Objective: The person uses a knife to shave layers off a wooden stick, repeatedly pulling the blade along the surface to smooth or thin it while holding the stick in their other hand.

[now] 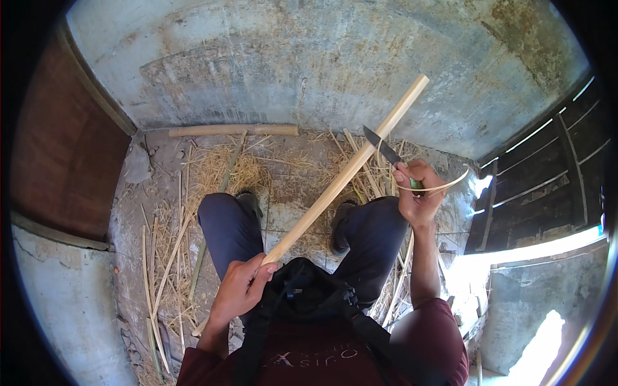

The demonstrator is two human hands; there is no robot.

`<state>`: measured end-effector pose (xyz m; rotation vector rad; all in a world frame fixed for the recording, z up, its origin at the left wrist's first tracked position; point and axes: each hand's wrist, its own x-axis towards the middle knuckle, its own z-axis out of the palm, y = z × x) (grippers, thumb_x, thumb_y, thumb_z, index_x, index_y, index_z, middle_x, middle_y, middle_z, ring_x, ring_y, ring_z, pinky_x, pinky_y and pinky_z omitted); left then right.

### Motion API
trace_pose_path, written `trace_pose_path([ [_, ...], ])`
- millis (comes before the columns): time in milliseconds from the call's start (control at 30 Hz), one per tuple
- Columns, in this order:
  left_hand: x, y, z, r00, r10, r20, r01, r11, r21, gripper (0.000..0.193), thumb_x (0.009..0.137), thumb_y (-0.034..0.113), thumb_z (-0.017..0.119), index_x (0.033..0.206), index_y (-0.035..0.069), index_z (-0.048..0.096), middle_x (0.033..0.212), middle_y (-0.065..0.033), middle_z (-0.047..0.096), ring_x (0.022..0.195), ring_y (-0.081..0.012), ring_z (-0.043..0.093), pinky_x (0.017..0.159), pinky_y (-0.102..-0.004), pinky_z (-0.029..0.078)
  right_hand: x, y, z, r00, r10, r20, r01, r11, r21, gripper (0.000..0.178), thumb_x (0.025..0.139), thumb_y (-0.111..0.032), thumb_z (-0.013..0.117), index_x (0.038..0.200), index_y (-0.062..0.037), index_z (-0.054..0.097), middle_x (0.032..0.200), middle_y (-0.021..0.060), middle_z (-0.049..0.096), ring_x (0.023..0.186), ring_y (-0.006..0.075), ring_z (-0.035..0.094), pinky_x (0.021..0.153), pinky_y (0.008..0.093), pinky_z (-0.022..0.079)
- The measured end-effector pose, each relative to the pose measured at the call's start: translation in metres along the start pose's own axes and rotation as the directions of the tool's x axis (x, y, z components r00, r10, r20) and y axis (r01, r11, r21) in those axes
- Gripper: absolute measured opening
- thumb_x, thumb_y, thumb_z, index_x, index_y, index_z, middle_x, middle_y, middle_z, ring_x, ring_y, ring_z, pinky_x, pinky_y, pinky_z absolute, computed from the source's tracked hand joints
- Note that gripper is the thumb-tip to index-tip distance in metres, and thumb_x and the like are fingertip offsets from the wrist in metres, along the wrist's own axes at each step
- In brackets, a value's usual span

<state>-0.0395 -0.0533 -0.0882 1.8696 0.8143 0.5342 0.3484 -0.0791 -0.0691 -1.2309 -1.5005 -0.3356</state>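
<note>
My left hand [243, 287] is closed round the near end of a long pale strip of split bamboo [328, 196], just left of the black bag at my waist. The strip slants away from me, up and to the right. My right hand [420, 193] grips a knife [386, 147] by its handle, which is mostly hidden in the fingers; a bit of green shows there. The dark blade lies across the strip in its far half. A thin curled shaving [454, 182] hangs across my right hand and bends out to the right.
Shavings [241, 168] and loose bamboo strips [182, 257] litter the floor round my feet. A bamboo pole [233, 130] lies along the foot of the stained wall [270, 71]. Brown boards [71, 141] stand at the left, and dark slats [547, 180] with bright gaps at the right.
</note>
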Motion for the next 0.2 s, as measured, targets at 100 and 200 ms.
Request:
trace_pose_path([
  [100,-0.0011,0.0020,-0.0007,1.000,-0.005,0.001,0.005,1.000,0.001,0.024,0.111,0.017,0.062,0.098,-0.003,0.065,0.066,-0.0153,0.057,0.052,-0.0330,0.059,0.054,-0.0394,0.045,0.0016,0.0058,-0.0039,0.999,-0.002,0.033,0.002,1.000,0.004,0.014,0.087,0.002,0.085,0.093,0.0020,0.073,0.083,0.0159,0.075,0.067,0.0251,0.072,0.057,0.0335,0.052],
  [200,-0.0005,0.0032,-0.0002,1.000,0.002,-0.007,-0.002,1.000,-0.012,0.024,0.111,0.017,0.062,0.098,-0.002,0.066,0.066,-0.0146,0.058,0.052,-0.0304,0.060,0.054,-0.0390,0.045,0.0058,0.0052,-0.0066,0.997,-0.041,0.060,0.039,0.999,0.023,0.016,0.086,-0.002,0.087,0.096,0.0008,0.075,0.085,0.0162,0.077,0.069,0.0264,0.074,0.058,0.0330,0.054],
])
